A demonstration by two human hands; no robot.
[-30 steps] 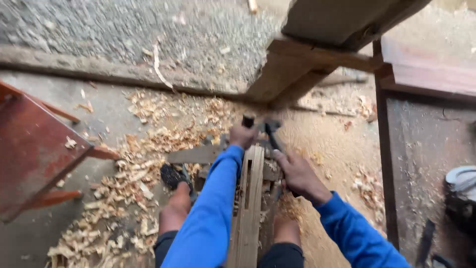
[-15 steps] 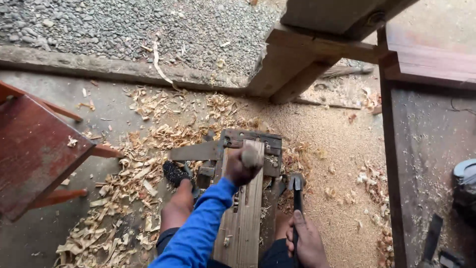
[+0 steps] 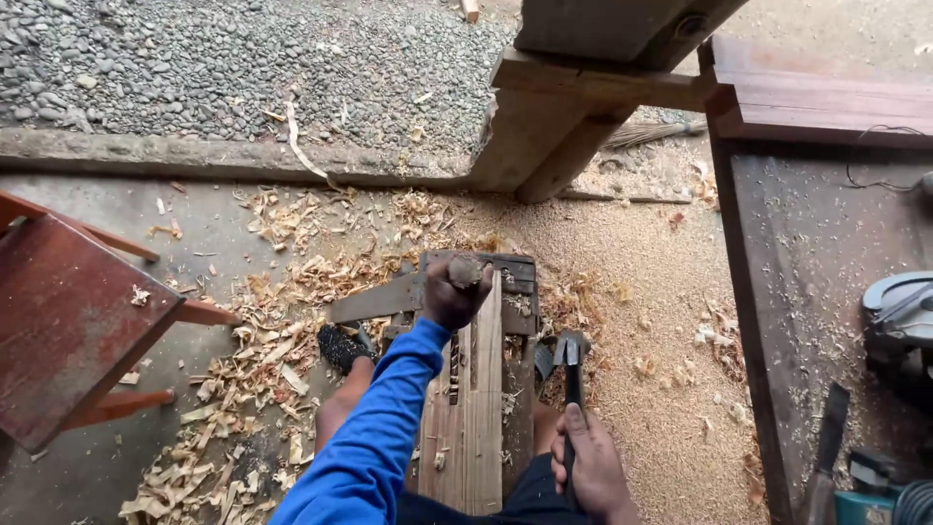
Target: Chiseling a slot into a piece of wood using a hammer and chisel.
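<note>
My left hand, in a blue sleeve, is closed around a wooden chisel handle standing on a pale wooden plank. The plank lies lengthwise between my legs and has a row of dark mortise cuts down its middle. My right hand grips the black handle of a hammer, held low to the right of the plank with its metal head pointing away from me. The hammer head is apart from the chisel.
A dark block sits under the plank's far end. Wood shavings and sawdust cover the floor. A red wooden stool stands at left. A dark bench with a circular saw is at right; gravel lies beyond.
My right hand has drawn the hammer back from the chisel's top and lowered it beside the plank. My left hand stays on the chisel handle.
</note>
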